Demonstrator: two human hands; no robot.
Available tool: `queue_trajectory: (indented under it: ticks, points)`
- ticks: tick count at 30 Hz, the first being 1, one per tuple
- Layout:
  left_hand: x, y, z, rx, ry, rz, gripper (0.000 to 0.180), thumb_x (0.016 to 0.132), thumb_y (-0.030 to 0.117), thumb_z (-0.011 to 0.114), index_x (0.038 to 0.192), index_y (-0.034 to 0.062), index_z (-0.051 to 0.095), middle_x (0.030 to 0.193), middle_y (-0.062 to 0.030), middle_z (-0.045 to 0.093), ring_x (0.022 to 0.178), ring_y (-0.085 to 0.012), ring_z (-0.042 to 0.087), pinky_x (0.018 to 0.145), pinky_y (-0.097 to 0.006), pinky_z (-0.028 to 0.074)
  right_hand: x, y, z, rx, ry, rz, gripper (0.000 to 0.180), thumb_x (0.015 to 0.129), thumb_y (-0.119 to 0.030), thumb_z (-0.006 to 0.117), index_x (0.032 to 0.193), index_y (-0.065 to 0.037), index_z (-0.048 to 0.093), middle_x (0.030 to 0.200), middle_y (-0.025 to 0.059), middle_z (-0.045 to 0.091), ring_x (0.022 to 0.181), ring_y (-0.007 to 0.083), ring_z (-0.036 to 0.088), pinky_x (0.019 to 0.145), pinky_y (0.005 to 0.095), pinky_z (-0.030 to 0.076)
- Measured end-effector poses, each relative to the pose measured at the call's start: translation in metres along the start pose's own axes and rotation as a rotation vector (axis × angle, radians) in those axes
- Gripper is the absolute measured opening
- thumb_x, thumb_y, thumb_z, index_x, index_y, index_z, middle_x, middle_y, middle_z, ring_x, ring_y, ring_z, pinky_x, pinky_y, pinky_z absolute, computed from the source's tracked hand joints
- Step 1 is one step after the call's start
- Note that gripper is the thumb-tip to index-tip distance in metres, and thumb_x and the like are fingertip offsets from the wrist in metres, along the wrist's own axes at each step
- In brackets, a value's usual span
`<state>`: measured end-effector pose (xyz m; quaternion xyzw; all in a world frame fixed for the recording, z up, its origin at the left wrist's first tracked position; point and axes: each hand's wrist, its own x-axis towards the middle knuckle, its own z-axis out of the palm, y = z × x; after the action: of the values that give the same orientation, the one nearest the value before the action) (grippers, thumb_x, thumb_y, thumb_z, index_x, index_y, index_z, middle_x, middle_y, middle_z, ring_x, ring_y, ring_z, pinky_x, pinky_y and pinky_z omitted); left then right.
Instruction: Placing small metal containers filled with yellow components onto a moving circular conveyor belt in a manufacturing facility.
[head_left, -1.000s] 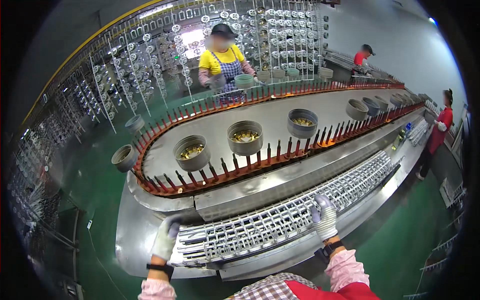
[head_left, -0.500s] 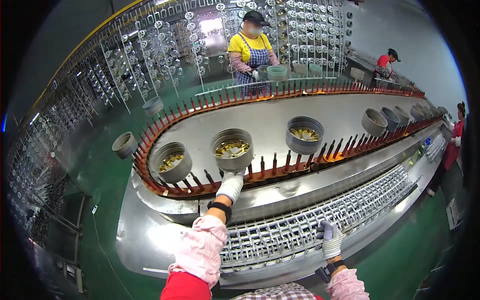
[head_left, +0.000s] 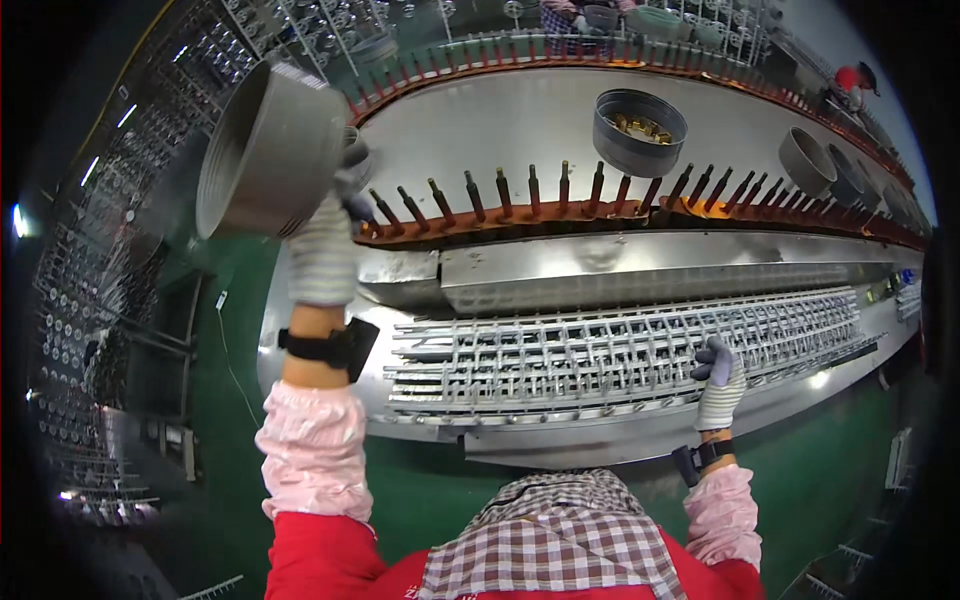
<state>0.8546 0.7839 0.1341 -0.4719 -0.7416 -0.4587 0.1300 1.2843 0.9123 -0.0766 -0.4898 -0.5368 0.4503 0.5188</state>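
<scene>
My left hand (head_left: 325, 245), in a striped glove with grey fingertips, grips a large grey round plastic tub (head_left: 290, 150) from its right side. The tub is raised above the left end of the conveyor and tilted, its mouth facing left. What is inside it cannot be seen. My right hand (head_left: 722, 385), gloved the same way, hovers by the front right of a long stack of silvery metal racks (head_left: 620, 355). Its fingers are loosely bent with a gap at the thumb, and nothing shows in them.
A looped conveyor with upright dark-tipped red spindles (head_left: 535, 195) runs around a metal table (head_left: 480, 110). Another grey tub (head_left: 640, 130) holds brass-coloured parts; more tubs (head_left: 806, 163) stand at right. Co-workers (head_left: 585, 15) are across the table and at far right (head_left: 855, 80).
My left hand has lifted a tub off the conveyor, bringing it left and closer, and tipped it. The view has swung downward. My right hand stays near the racks.
</scene>
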Motion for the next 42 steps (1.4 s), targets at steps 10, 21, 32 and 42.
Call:
queue_trajectory:
  ticks: [10, 21, 32, 42]
  points:
    - [-0.087, -0.060, -0.146, -0.674, 0.029, -0.472, 0.033, 0.084, 0.030, 0.047, 0.082, -0.0029, 0.054, 0.098, -0.0188, 0.053, 0.054, -0.0162, 0.056, 0.044, -0.020, 0.046, 0.005, 0.002, 0.003, 0.007, -0.005, 0.043, 0.039, 0.086, -0.035, 0.041, 0.097, 0.000, 0.055, 0.066, 0.0042, 0.054, 0.047, 0.0066, 0.045, 0.045, 0.0208, 0.037]
    - [-0.211, -0.017, -0.045, -0.692, -0.509, -0.675, 0.034, 0.087, 0.027, 0.040, 0.104, 0.0008, 0.052, 0.064, -0.0086, 0.058, 0.050, -0.0101, 0.051, 0.044, -0.019, 0.041, 0.002, -0.006, 0.009, -0.035, 0.074, 0.090, 0.041, 0.085, -0.041, 0.043, 0.095, -0.003, 0.056, 0.063, 0.0028, 0.053, 0.046, 0.0073, 0.044, 0.043, 0.0228, 0.036]
    - [-0.281, -0.028, 0.030, 0.192, -0.512, 0.263, 0.019, 0.079, 0.012, 0.045, 0.093, 0.0062, 0.056, 0.092, -0.0074, 0.058, 0.093, -0.0256, 0.050, 0.081, -0.039, 0.039, 0.040, 0.078, -0.010, -0.335, 0.149, -0.127, 0.036, 0.084, -0.034, 0.044, 0.094, -0.003, 0.058, 0.073, 0.0096, 0.057, 0.058, 0.0164, 0.049, 0.052, 0.0283, 0.040]
    - [-0.322, -0.063, 0.064, 0.495, -0.635, 0.062, 0.032, 0.084, 0.020, 0.040, 0.112, 0.0065, 0.048, 0.111, -0.0115, 0.052, 0.104, -0.0212, 0.047, 0.092, -0.036, 0.034, 0.023, -0.030, -0.013, -0.232, -0.500, 0.420, 0.045, 0.079, -0.036, 0.051, 0.107, 0.000, 0.052, 0.081, 0.0160, 0.060, 0.074, 0.0224, 0.057, 0.071, 0.0299, 0.044]
